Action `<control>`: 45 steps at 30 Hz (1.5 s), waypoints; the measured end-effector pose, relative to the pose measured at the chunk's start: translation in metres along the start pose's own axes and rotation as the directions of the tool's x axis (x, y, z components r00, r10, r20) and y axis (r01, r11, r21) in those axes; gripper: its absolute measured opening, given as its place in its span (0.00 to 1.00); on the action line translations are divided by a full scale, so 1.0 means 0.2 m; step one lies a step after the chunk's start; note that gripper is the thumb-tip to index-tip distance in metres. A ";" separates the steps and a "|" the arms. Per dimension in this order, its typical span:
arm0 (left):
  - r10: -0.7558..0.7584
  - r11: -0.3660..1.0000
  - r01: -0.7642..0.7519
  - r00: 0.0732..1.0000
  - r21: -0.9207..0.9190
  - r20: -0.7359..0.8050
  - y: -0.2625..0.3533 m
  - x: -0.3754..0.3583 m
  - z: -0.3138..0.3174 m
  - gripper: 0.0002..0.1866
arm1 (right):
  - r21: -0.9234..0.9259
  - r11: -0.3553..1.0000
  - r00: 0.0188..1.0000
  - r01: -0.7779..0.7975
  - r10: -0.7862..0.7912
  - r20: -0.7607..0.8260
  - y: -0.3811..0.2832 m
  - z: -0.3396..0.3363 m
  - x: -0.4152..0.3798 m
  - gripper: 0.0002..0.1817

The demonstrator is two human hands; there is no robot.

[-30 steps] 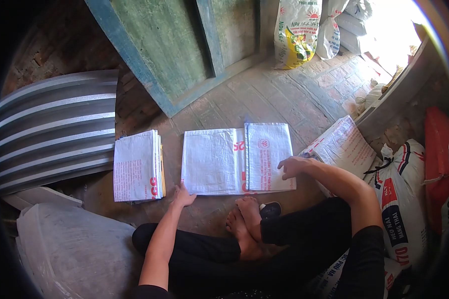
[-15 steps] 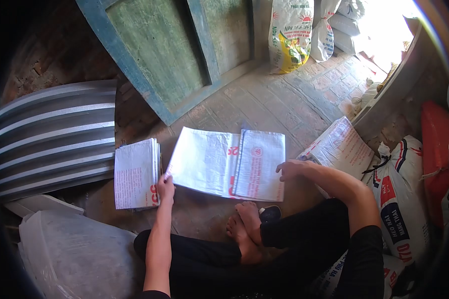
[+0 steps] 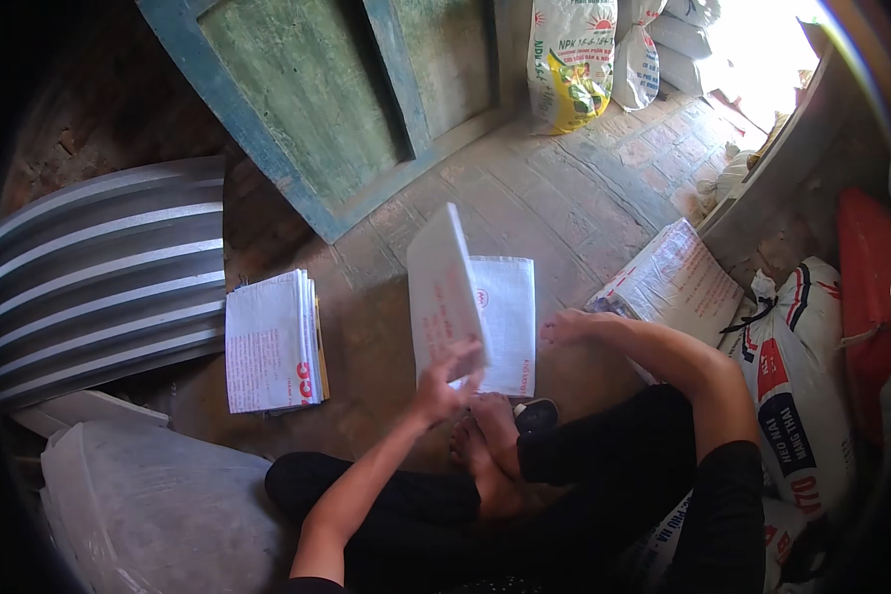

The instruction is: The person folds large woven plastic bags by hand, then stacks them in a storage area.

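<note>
A white woven plastic sack with red print [image 3: 507, 327] lies on the floor in front of my feet. Its left part stands raised as a flap, tilted over the flat part. My left hand [image 3: 447, 381] is at the flap's near lower corner, its fingers apart and somewhat blurred; it seems to touch the flap without gripping it. Just off the sack's right edge, my right hand [image 3: 567, 327] hovers with fingers curled in and nothing visible in them. To the left sits a stack of folded white sacks [image 3: 267, 342].
More folded sacks [image 3: 675, 282] lie at right, beside filled sacks [image 3: 797, 386]. Corrugated metal sheeting [image 3: 109, 277] is at left, above a plastic-wrapped bundle [image 3: 158, 505]. A blue-green door panel [image 3: 307, 99] and a fertilizer sack [image 3: 572, 69] stand at the back.
The sack's left part has gone from lying flat to standing up, swung rightward. My left hand has moved right from beside the stack. My right hand has stayed nearly in place, its fingers more curled.
</note>
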State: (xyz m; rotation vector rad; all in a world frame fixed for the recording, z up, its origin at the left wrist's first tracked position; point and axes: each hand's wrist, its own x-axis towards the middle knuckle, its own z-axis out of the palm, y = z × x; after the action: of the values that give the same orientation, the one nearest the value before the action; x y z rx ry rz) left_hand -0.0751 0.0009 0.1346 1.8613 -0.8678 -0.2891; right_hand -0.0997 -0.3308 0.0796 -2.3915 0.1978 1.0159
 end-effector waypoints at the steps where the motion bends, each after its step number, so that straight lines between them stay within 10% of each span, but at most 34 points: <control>1: -0.002 1.000 0.004 0.996 -0.021 0.093 0.00 -0.02 0.03 0.23 | -0.012 1.000 1.000 -0.008 0.007 -0.014 0.01 0.01 0.00 0.28; 5: -0.031 0.994 -0.002 0.956 0.113 0.291 -0.22 -0.09 0.10 0.26 | -0.130 0.989 0.997 0.070 -0.071 -0.006 0.04 0.00 -0.05 0.28; 11: -0.367 0.851 0.362 0.928 0.381 -0.061 -0.75 -0.22 0.00 0.29 | 0.064 0.991 0.986 0.115 -0.106 -0.130 0.10 0.02 -0.04 0.27; 14: -0.617 0.782 0.624 0.771 -0.009 -0.156 -0.97 -0.30 0.03 0.28 | 0.741 0.669 0.989 -0.053 0.140 -0.056 0.19 0.30 -0.04 0.26; 18: -0.677 0.733 0.678 0.718 -0.054 -0.159 -0.89 -0.29 0.01 0.31 | 0.456 0.888 0.875 0.060 0.174 -0.453 0.09 0.74 -0.01 0.19; 24: -0.633 0.770 0.585 0.751 -0.256 -0.186 -0.96 -0.30 0.05 0.28 | 0.585 0.793 0.717 0.170 0.308 -0.626 -0.08 0.95 0.03 0.15; 29: -0.798 0.355 0.667 0.581 -0.655 0.159 -0.72 -0.20 0.00 0.20 | 0.700 0.681 0.618 0.215 0.460 -0.637 -0.17 1.03 -0.06 0.19; 31: -0.779 0.230 0.585 0.590 -0.778 0.214 -0.63 -0.16 0.01 0.17 | 0.809 0.583 0.738 0.077 0.512 -0.439 -0.18 1.07 -0.09 0.26; 33: -0.738 0.085 0.493 0.615 -0.866 0.278 -0.55 -0.10 0.07 0.14 | 0.997 -0.018 0.993 -0.078 0.088 0.079 -0.19 1.10 -0.06 0.33; 34: -0.729 0.070 0.474 0.625 -0.878 0.279 -0.48 -0.08 0.11 0.14 | 0.921 -0.265 0.944 -0.285 -0.243 0.222 -0.23 1.07 -0.08 0.37; 36: -0.753 0.105 0.461 0.616 -0.881 0.232 -0.32 -0.07 0.21 0.15 | 0.882 -0.471 0.999 -0.032 0.023 0.049 -0.34 0.93 -0.17 0.47; 38: -0.770 0.122 0.435 0.608 -0.892 0.191 -0.18 -0.14 0.34 0.13 | 0.712 -0.696 0.962 0.088 -0.127 -0.243 -0.29 0.79 -0.17 0.44; 41: -0.661 0.233 0.499 0.711 -0.835 0.241 -0.04 -0.30 0.44 0.15 | 0.802 -0.341 0.844 0.490 0.418 -0.338 -0.17 0.70 0.02 0.22; 45: -0.558 0.224 0.554 0.747 -0.802 0.361 -0.13 -0.47 0.51 0.18 | 0.655 0.344 0.541 0.672 0.376 -0.752 -0.17 0.27 -0.22 0.19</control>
State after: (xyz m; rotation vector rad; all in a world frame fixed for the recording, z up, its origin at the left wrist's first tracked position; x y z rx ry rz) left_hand -0.1874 -0.0014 0.0485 1.0320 0.1202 -0.9995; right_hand -0.1530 -0.2767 0.0931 -1.4157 0.6431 -0.5144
